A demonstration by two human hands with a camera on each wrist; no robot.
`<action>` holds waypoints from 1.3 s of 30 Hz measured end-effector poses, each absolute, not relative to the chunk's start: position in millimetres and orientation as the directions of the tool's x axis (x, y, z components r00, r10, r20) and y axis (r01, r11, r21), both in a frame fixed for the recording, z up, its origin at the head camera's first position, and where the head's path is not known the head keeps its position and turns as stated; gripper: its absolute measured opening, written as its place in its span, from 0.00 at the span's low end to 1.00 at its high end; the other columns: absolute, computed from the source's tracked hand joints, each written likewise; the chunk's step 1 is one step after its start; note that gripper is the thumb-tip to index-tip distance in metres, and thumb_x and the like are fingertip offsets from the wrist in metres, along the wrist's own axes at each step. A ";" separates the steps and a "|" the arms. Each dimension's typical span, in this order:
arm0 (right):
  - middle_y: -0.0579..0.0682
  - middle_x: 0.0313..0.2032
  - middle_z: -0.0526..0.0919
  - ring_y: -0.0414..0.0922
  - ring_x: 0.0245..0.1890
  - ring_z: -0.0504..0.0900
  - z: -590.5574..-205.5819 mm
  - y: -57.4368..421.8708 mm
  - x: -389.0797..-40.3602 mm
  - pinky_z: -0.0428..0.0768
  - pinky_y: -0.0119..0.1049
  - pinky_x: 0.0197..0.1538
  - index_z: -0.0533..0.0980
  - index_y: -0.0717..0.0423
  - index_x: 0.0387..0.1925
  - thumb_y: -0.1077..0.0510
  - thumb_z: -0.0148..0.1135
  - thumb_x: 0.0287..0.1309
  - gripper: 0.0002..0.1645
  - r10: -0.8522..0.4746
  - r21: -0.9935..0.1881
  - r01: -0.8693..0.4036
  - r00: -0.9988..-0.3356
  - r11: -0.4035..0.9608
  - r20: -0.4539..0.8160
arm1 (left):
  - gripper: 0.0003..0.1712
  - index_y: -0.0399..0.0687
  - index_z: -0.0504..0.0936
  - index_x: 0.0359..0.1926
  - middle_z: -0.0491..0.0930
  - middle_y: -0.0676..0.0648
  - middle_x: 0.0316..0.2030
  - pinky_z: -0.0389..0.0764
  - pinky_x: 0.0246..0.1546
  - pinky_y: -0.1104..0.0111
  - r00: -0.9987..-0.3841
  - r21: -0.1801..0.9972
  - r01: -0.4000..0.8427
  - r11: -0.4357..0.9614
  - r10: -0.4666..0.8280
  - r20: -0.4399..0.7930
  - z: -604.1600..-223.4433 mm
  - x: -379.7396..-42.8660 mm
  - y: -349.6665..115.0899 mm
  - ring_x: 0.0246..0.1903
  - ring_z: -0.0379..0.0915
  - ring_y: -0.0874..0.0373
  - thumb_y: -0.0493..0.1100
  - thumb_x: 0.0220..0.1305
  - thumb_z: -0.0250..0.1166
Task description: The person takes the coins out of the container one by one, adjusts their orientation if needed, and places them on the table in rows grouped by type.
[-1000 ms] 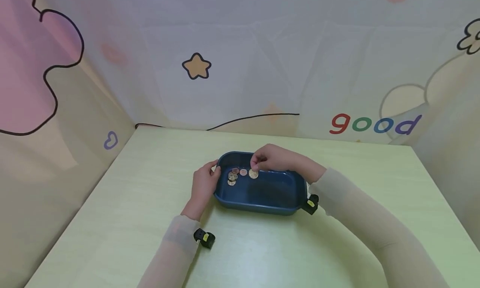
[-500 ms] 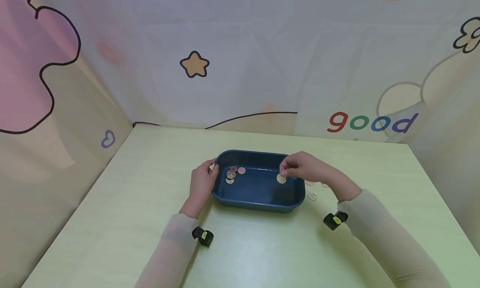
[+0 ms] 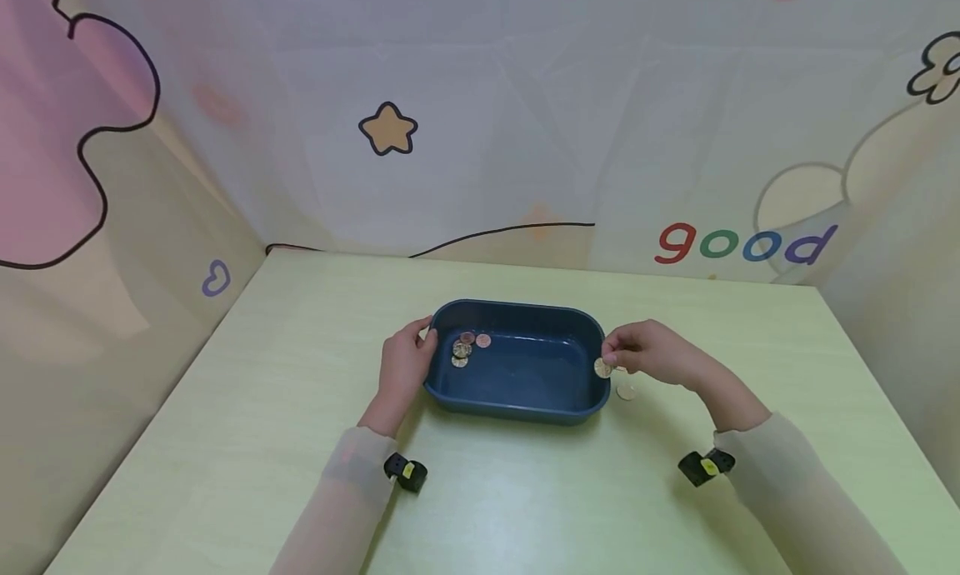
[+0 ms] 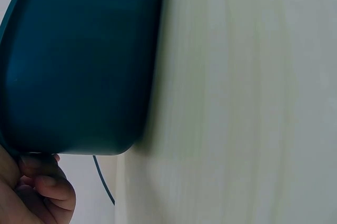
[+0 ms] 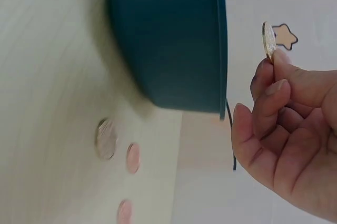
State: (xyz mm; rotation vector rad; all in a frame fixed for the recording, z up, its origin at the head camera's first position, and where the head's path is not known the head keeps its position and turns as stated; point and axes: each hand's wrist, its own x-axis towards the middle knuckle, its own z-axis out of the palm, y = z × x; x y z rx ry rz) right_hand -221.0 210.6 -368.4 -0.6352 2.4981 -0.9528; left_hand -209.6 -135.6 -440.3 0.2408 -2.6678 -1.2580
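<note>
A dark blue rectangular tray stands on the table, its right end wall filling the top of the right wrist view. My left hand holds the tray's left end, with curled fingers against that end in the left wrist view. Between thumb and fingertips, my right hand pinches a gold-coloured coin, which overlaps the tray's right rim in the head view. Several gold and copper coins lie in the tray's left part.
On the pale green table, right of the tray, lies a silvery coin. Two copper coins, one nearer the tray, are beside it. A printed cloth hangs behind the table and along its sides.
My right hand has carried the pinched coin rightward, from over the tray's middle to its right rim. Coins right of the tray came into sight. My left hand keeps its place on the tray.
</note>
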 end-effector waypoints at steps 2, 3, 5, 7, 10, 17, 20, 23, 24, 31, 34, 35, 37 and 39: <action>0.55 0.35 0.83 0.47 0.37 0.77 -371.4 216.4 -219.7 0.79 0.37 0.43 0.80 0.64 0.40 0.61 0.60 0.70 0.08 -0.527 -0.691 -0.268 -0.828 0.671 -0.190 | 0.22 0.36 0.80 0.63 0.65 0.52 0.18 0.61 0.23 0.70 -0.970 0.776 -0.073 0.627 -0.226 0.091 -440.1 -209.2 -135.6 0.18 0.59 0.60 0.42 0.74 0.59; 0.55 0.35 0.83 0.47 0.37 0.77 -372.8 219.3 -218.8 0.79 0.37 0.43 0.81 0.64 0.40 0.61 0.60 0.70 0.08 -0.517 -0.690 -0.260 -0.834 0.675 -0.191 | 0.22 0.36 0.80 0.63 0.65 0.52 0.18 0.61 0.23 0.70 -0.970 0.775 -0.073 0.628 -0.226 0.092 -440.5 -209.4 -135.6 0.18 0.59 0.60 0.42 0.74 0.59; 0.53 0.35 0.82 0.46 0.36 0.76 -375.7 225.3 -217.0 0.79 0.36 0.42 0.81 0.64 0.40 0.61 0.60 0.70 0.08 -0.504 -0.688 -0.256 -0.844 0.679 -0.184 | 0.22 0.36 0.80 0.63 0.65 0.52 0.18 0.61 0.23 0.70 -0.969 0.775 -0.074 0.628 -0.227 0.092 -441.1 -209.6 -135.5 0.19 0.59 0.60 0.42 0.74 0.59; 0.54 0.34 0.81 0.44 0.35 0.75 -378.8 231.2 -215.0 0.78 0.35 0.40 0.80 0.65 0.40 0.61 0.60 0.70 0.09 -0.492 -0.685 -0.251 -0.852 0.684 -0.179 | 0.22 0.36 0.80 0.63 0.65 0.52 0.18 0.61 0.23 0.70 -0.970 0.774 -0.072 0.629 -0.225 0.093 -442.2 -210.0 -135.5 0.18 0.59 0.60 0.41 0.74 0.58; 0.53 0.34 0.80 0.43 0.35 0.74 -384.4 240.4 -212.3 0.77 0.35 0.39 0.80 0.65 0.41 0.61 0.59 0.70 0.09 -0.471 -0.681 -0.233 -0.863 0.694 -0.184 | 0.22 0.36 0.80 0.63 0.65 0.52 0.17 0.60 0.23 0.70 -0.971 0.774 -0.068 0.630 -0.221 0.095 -442.3 -209.5 -135.2 0.18 0.59 0.60 0.41 0.74 0.59; 0.54 0.32 0.80 0.44 0.32 0.73 -403.2 259.6 -212.8 0.76 0.35 0.38 0.79 0.65 0.39 0.60 0.60 0.70 0.10 -0.450 -0.680 -0.219 -0.874 0.700 -0.183 | 0.22 0.36 0.80 0.63 0.65 0.52 0.17 0.60 0.22 0.70 -0.971 0.774 -0.068 0.630 -0.219 0.093 -442.5 -209.0 -135.0 0.18 0.59 0.60 0.41 0.74 0.59; 0.52 0.30 0.78 0.44 0.30 0.71 -408.3 265.6 -212.2 0.73 0.33 0.35 0.79 0.66 0.40 0.60 0.60 0.70 0.10 -0.431 -0.670 -0.198 -0.880 0.715 -0.199 | 0.22 0.36 0.80 0.63 0.65 0.52 0.17 0.60 0.22 0.70 -0.971 0.774 -0.070 0.629 -0.222 0.093 -441.6 -209.0 -135.0 0.18 0.59 0.60 0.41 0.74 0.59; 0.49 0.27 0.74 0.43 0.29 0.69 -411.9 270.3 -211.4 0.68 0.33 0.32 0.79 0.67 0.40 0.61 0.59 0.71 0.10 -0.399 -0.657 -0.157 -0.886 0.737 -0.236 | 0.22 0.37 0.80 0.63 0.65 0.52 0.18 0.60 0.22 0.70 -0.970 0.775 -0.073 0.628 -0.226 0.092 -439.9 -208.5 -134.9 0.18 0.58 0.60 0.41 0.74 0.59; 0.47 0.26 0.72 0.43 0.29 0.68 -413.1 271.8 -211.1 0.67 0.33 0.32 0.79 0.67 0.40 0.61 0.59 0.71 0.10 -0.388 -0.651 -0.148 -0.889 0.745 -0.243 | 0.22 0.37 0.80 0.63 0.65 0.52 0.18 0.60 0.22 0.70 -0.970 0.775 -0.074 0.627 -0.227 0.091 -439.2 -208.2 -134.8 0.18 0.58 0.60 0.41 0.74 0.59; 0.44 0.21 0.68 0.41 0.24 0.66 -421.8 279.8 -213.7 0.65 0.32 0.29 0.80 0.68 0.38 0.62 0.59 0.71 0.11 -0.333 -0.630 -0.100 -0.905 0.770 -0.264 | 0.22 0.37 0.80 0.64 0.64 0.53 0.18 0.60 0.22 0.70 -0.969 0.771 -0.085 0.631 -0.232 0.083 -439.8 -209.3 -135.7 0.18 0.58 0.60 0.42 0.75 0.58; 0.43 0.22 0.71 0.40 0.25 0.67 -423.0 281.8 -214.1 0.66 0.32 0.30 0.81 0.68 0.38 0.61 0.58 0.71 0.12 -0.302 -0.616 -0.074 -0.913 0.784 -0.275 | 0.22 0.37 0.80 0.63 0.63 0.53 0.17 0.59 0.22 0.70 -0.970 0.781 -0.076 0.620 -0.229 0.087 -440.4 -209.1 -136.3 0.17 0.57 0.60 0.42 0.75 0.58; 0.43 0.23 0.71 0.40 0.25 0.67 -423.3 282.6 -214.1 0.66 0.32 0.30 0.81 0.68 0.38 0.61 0.58 0.71 0.12 -0.294 -0.610 -0.066 -0.914 0.789 -0.280 | 0.22 0.37 0.80 0.63 0.63 0.53 0.17 0.59 0.22 0.71 -0.970 0.785 -0.073 0.615 -0.226 0.086 -440.6 -209.1 -136.5 0.17 0.57 0.60 0.41 0.75 0.58; 0.44 0.24 0.73 0.41 0.26 0.67 -423.7 283.6 -214.1 0.66 0.32 0.30 0.81 0.69 0.37 0.61 0.58 0.71 0.12 -0.276 -0.598 -0.052 -0.917 0.800 -0.289 | 0.21 0.36 0.80 0.63 0.62 0.54 0.16 0.59 0.22 0.70 -0.971 0.792 -0.065 0.607 -0.220 0.089 -440.7 -208.9 -136.8 0.16 0.57 0.60 0.41 0.74 0.59; 0.44 0.24 0.74 0.41 0.26 0.68 -424.1 284.2 -214.7 0.67 0.33 0.30 0.82 0.68 0.37 0.61 0.58 0.71 0.12 -0.261 -0.584 -0.042 -0.919 0.811 -0.296 | 0.21 0.36 0.80 0.63 0.62 0.54 0.16 0.59 0.22 0.70 -0.972 0.798 -0.055 0.600 -0.215 0.094 -440.1 -209.1 -136.9 0.16 0.57 0.60 0.41 0.74 0.59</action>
